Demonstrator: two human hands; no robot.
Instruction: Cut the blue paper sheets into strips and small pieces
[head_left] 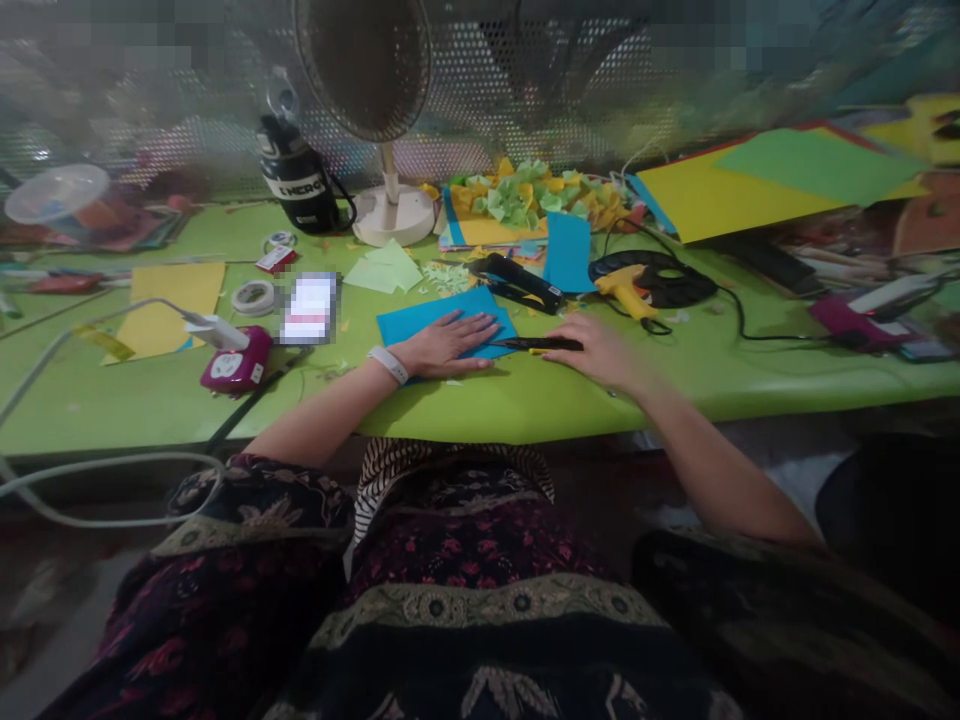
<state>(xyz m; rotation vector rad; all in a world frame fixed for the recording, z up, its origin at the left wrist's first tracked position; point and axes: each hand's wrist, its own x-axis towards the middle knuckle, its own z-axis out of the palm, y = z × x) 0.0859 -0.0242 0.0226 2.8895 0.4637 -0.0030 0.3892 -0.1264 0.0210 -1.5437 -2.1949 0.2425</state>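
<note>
A sheet of blue paper (pixel 409 325) lies on the green tabletop in front of me. My left hand (pixel 452 343) presses flat on it, fingers stretched out, covering much of its lower part. From the right, my right hand (pixel 592 352) is closed around a pair of scissors (pixel 536 344), dark with a bit of yellow. Their tips point left and reach the right edge of the blue paper, close to my left fingers. Whether the blades are apart, I cannot tell. Just behind the paper lies a black stapler (pixel 517 283).
A yellow glue gun (pixel 630 290) with a black cord lies at right. Behind stand a fan (pixel 394 215), a black bottle (pixel 300 185) and a pile of folded paper pieces (pixel 540 190). At left are a phone (pixel 309 308), a tape roll (pixel 253 297) and a purple power socket (pixel 236 362).
</note>
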